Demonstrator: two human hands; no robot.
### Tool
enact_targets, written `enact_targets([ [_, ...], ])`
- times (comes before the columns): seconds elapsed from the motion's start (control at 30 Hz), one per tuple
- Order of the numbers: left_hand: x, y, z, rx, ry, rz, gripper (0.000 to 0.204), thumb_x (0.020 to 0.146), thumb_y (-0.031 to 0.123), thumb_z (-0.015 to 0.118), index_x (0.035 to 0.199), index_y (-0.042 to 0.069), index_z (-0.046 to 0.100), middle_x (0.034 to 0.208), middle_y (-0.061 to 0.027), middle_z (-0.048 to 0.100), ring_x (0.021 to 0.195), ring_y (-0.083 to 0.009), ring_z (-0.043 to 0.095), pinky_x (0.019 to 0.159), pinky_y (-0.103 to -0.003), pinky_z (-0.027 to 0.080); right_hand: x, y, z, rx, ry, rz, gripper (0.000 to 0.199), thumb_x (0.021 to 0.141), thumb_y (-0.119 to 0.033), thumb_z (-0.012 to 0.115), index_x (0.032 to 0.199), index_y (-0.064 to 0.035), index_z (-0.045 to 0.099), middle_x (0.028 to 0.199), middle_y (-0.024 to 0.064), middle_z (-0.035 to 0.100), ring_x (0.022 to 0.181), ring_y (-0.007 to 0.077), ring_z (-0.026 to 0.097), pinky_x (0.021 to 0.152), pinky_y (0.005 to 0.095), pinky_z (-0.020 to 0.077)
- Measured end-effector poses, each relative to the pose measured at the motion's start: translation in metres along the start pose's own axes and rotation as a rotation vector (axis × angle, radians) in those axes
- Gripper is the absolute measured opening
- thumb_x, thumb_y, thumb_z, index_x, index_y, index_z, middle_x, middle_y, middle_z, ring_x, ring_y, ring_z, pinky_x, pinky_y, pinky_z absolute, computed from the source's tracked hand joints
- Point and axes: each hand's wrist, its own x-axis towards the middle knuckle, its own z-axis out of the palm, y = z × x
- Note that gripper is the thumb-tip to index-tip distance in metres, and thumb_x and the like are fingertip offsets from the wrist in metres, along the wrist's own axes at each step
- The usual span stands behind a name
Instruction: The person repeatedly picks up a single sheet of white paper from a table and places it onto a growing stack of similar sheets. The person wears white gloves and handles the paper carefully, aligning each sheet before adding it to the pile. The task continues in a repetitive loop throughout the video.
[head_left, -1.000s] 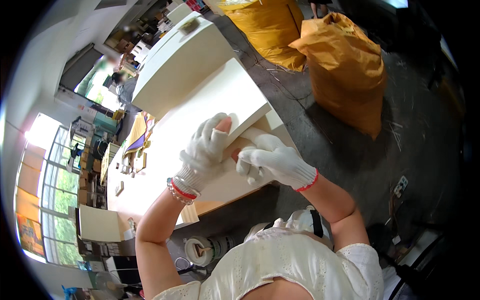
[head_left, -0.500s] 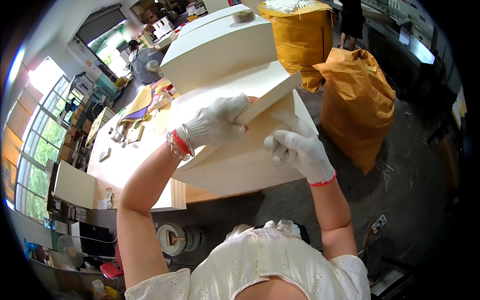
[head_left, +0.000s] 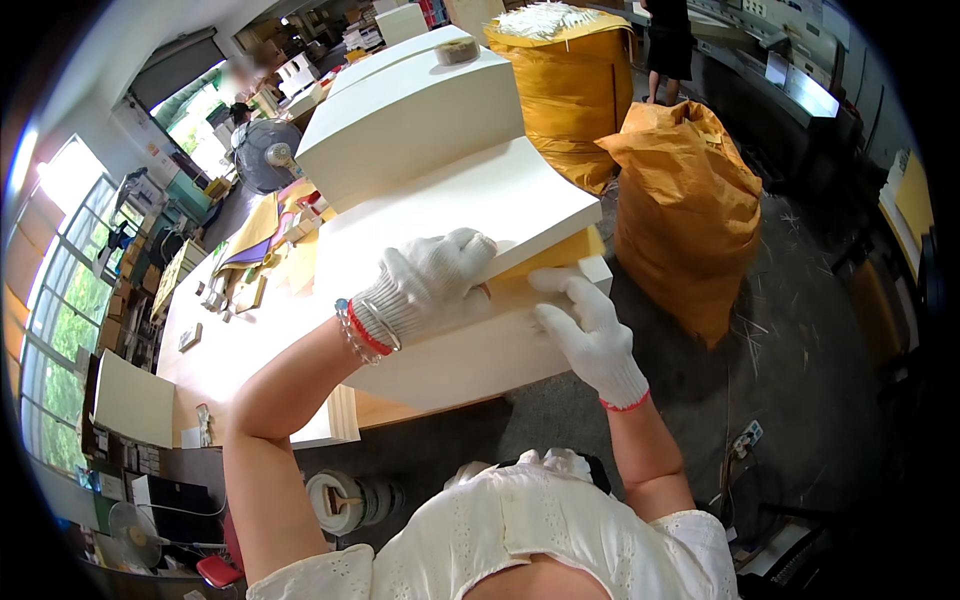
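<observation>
My left hand, in a white knit glove, is closed on the near edge of a thick layer of white paper sheets. Its fingers lie on top, and the thumb is partly hidden at the edge. Below that layer stands a tall stack of paper. A tan-yellow strip shows in the gap between the two. My right hand, gloved likewise, is at the lower stack's right near corner, thumb and fingers apart, holding nothing that I can see.
Behind is a higher paper block with a tape roll on top. Two orange sacks stand to the right, the farther full of paper strips. A bucket with a brush is below the table. A person stands far right.
The raised layer of paper has come down flatter onto the stack, my left hand still on its edge. My right hand's fingers have spread at the stack's corner. The whole view has shifted slightly.
</observation>
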Motion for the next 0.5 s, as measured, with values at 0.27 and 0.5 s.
enact_targets([
  [0.27, -0.001, -0.01, -0.008, -0.189, 0.079, -0.097, 0.027, 0.069, 0.008, 0.066, 0.096, 0.008, 0.062, 0.091, -0.008, 0.066, 0.077, -0.0308, 0.066, 0.064, -0.039, 0.052, -0.029, -0.05, -0.01, -0.248, -0.119, -0.259, 0.017, 0.084, 0.001, 0.063, 0.101, 0.001, 0.062, 0.098, 0.0157, 0.066, 0.085, 0.0253, 0.068, 0.075, 0.0289, 0.0537],
  [0.5, 0.006, 0.003, -0.007, -0.16, -0.183, -0.137, 0.033, 0.07, 0.009, 0.071, 0.103, 0.009, 0.064, 0.095, -0.0081, 0.067, 0.086, -0.0291, 0.066, 0.071, -0.036, 0.053, -0.017, -0.055, -0.002, -0.287, 0.035, -0.563, 0.019, 0.081, 0.011, 0.058, 0.094, -0.0019, 0.064, 0.1, 0.0134, 0.069, 0.078, 0.0203, 0.069, 0.069, 0.0263, 0.0542],
])
